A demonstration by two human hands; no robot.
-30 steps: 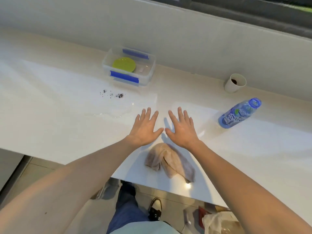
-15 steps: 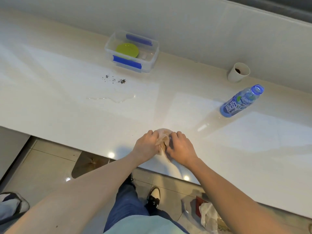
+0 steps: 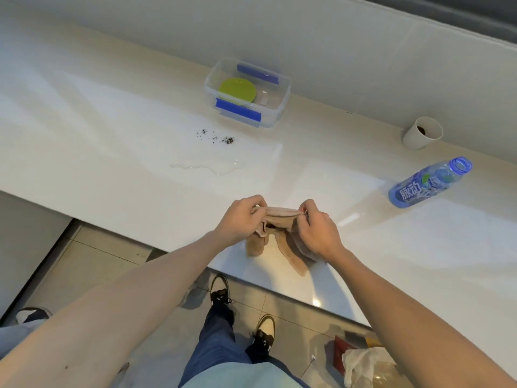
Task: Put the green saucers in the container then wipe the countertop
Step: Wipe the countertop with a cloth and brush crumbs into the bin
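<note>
left hand [image 3: 240, 218] and right hand [image 3: 317, 229] both pinched closed on the top edge of a beige cloth [image 3: 279, 233], stretched between them above the near edge of the countertop [image 3: 112, 163]. green saucer [image 3: 237, 90] lying inside the clear container [image 3: 275, 107] by the back wall. dark crumbs [image 3: 221, 137] and a puddle [image 3: 212, 166] in front of it. blue bottle [image 3: 428, 183] and paper cup [image 3: 422, 133] to the right.

Countertop [image 3: 391, 247]: container [image 3: 275, 113], bottle [image 3: 419, 189], cup [image 3: 419, 134].
</note>
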